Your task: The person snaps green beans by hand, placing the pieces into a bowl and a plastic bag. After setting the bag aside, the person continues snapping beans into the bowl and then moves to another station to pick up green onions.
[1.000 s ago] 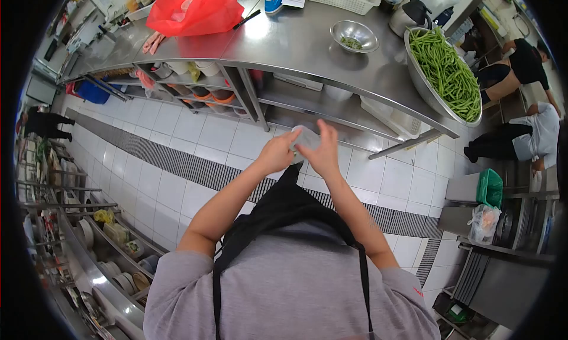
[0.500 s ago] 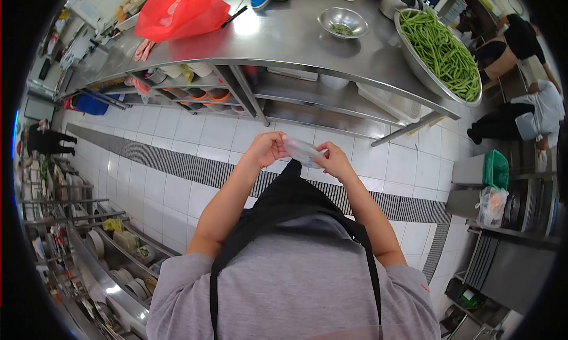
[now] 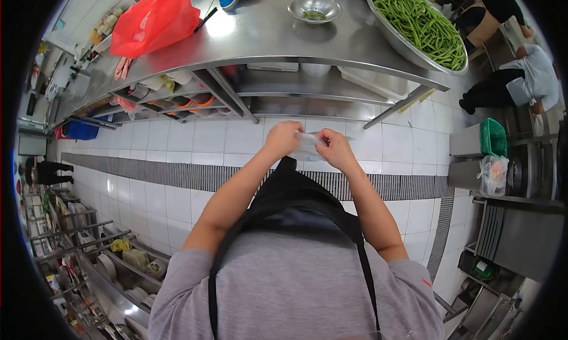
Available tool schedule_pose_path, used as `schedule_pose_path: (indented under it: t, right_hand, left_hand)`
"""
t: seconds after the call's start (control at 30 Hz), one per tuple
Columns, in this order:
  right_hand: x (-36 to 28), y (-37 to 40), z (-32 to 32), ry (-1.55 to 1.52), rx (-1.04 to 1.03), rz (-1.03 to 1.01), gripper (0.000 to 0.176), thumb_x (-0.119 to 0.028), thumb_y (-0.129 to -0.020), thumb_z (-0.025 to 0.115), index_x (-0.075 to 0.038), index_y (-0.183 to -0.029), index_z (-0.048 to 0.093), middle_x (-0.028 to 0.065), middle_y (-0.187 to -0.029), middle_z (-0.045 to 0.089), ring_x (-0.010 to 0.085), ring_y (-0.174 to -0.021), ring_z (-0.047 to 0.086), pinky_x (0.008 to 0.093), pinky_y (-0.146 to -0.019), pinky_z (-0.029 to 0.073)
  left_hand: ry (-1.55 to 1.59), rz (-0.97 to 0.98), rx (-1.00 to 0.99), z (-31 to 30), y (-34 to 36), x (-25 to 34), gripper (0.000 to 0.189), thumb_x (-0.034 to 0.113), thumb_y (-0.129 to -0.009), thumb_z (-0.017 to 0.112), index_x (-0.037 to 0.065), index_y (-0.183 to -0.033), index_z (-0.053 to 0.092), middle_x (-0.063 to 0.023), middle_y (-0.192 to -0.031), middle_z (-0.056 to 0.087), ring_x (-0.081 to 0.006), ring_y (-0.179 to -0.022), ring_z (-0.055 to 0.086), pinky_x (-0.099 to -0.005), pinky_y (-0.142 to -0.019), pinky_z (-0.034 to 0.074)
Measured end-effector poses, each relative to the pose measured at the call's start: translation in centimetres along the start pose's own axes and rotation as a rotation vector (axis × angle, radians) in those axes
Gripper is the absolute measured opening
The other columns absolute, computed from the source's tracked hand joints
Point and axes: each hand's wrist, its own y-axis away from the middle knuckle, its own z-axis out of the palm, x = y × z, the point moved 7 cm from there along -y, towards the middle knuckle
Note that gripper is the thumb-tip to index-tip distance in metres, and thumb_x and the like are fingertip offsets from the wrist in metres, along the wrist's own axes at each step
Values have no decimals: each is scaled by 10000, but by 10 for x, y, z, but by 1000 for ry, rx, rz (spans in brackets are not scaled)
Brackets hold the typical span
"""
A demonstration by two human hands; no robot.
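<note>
Left hand (image 3: 283, 140) and right hand (image 3: 336, 150) grip the clear plastic bag (image 3: 309, 146) between them, drawn closer than a moment ago, seemingly teasing it open.

A steel counter (image 3: 278, 38) carries everything. A red plastic bag (image 3: 152, 23) lies at its nine o'clock, with pink gloves (image 3: 122, 68) at that bag's eight o'clock on the counter's edge. A small steel bowl (image 3: 315, 7) sits at one o'clock. A large steel bowl (image 3: 395, 37) of green beans (image 3: 423, 23) sits at three o'clock.
</note>
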Motion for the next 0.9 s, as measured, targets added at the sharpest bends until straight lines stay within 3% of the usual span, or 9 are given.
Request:
schedule_pose_path:
  t: [0.07,0.13,0.17,0.27,0.33,0.43,0.57,0.8,0.9]
  right_hand:
    - [8,6,-8,-62,7,34,117,-54,-692,598,11,-784,569,49,-651,558,112,-586,496,248,-548,422]
    - [19,11,-11,92,8,83,111,-59,-705,597,10,-789,574,55,-645,568,113,-592,516,246,-547,420]
    - [25,12,-9,90,9,83,111,-59,-705,597,10,-789,574,55,-645,568,113,-592,516,246,-547,420]
    - [60,12,8,46,-60,273,119,-31,-702,585,11,-813,571,70,-705,587,145,-629,559,275,-594,465]
    - [79,19,28,-930,-12,586,77,-38,-722,548,-5,-788,527,84,-773,589,195,-665,588,339,-648,511]
    - [72,14,27,-1407,123,556,41,-67,-760,504,-44,-758,470,87,-803,575,221,-676,589,381,-699,532]
    - [67,-3,40,-1334,-109,404,67,-98,-804,500,-73,-765,451,56,-751,536,150,-584,521,288,-527,463]
    - [56,3,18,-280,68,287,244,-41,-794,532,-81,-1032,566,55,-803,553,126,-589,503,268,-512,437]
    - [80,10,22,-780,53,600,254,-50,-784,516,-69,-1036,544,56,-828,566,153,-669,537,298,-571,467]
  left_hand:
    - [79,-234,49,2,5,-27,152,157,-748,598,48,-841,646,-178,-877,638,-333,-830,624,-426,-768,492]
    - [962,-690,64,23,24,-54,143,139,-788,538,40,-854,618,-146,-881,647,-296,-799,640,-425,-739,511]
    - [961,-691,64,23,26,-55,143,139,-788,538,40,-854,618,-146,-881,647,-296,-799,640,-425,-739,511]
    - [1873,-707,-119,45,30,-39,161,138,-808,535,43,-936,556,-100,-836,641,-218,-759,640,-377,-695,520]
    - [1668,-628,-111,43,32,-40,157,129,-800,537,36,-925,555,-101,-822,640,-208,-750,637,-375,-677,515]
    - [1023,-561,-90,32,31,-43,173,103,-785,547,30,-942,543,-89,-799,628,-188,-687,616,-339,-646,509]
    - [124,-401,86,4,23,-30,155,85,-794,544,33,-937,514,-60,-794,598,-169,-669,604,-284,-642,510]
    - [1478,-791,177,34,22,-46,228,14,-787,473,32,-1014,489,-87,-784,587,-236,-698,614,-339,-624,526]
    - [1702,-806,81,40,26,-47,331,-7,-751,515,58,-1071,465,-79,-764,580,-230,-658,594,-354,-589,506]
